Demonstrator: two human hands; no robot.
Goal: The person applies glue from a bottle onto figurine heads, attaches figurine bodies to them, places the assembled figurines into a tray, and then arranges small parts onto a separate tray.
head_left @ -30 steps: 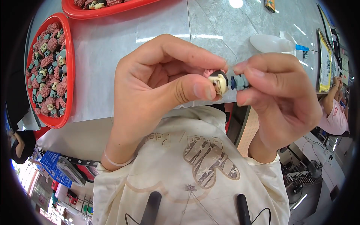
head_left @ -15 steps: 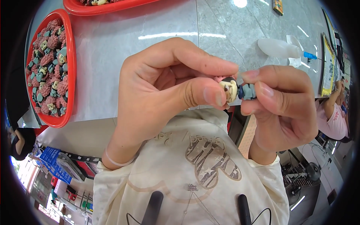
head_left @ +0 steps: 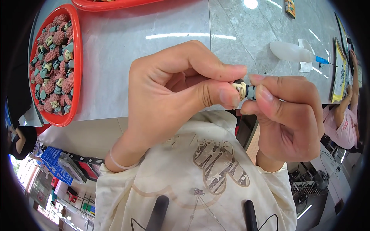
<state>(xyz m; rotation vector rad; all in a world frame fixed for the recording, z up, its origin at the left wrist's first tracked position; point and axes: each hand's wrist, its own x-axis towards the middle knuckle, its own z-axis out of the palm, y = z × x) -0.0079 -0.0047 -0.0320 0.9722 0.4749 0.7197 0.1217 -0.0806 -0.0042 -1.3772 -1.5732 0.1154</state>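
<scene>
Both hands meet in front of my chest, over the table's near edge, around one small figurine. My left hand (head_left: 165,92) pinches the cream-faced head (head_left: 239,89) between thumb and fingers; most of the head is covered by them. My right hand (head_left: 289,111) is closed on the blue-grey body (head_left: 250,93), with only a short stretch of it showing between the fingertips. Head and body touch at a dark collar. Whether they are joined cannot be seen.
A red oval tray (head_left: 79,57) of pink, teal and cream figurine pieces stands at the left. Another red tray (head_left: 115,7) is at the far edge. A white squeeze bottle (head_left: 290,51) with blue needle tip lies at the right. Another person (head_left: 343,123) sits at far right.
My right hand has shifted slightly left and its fingers have moved up over the body, so less of the figurine shows. My left hand keeps its pinch on the head.
</scene>
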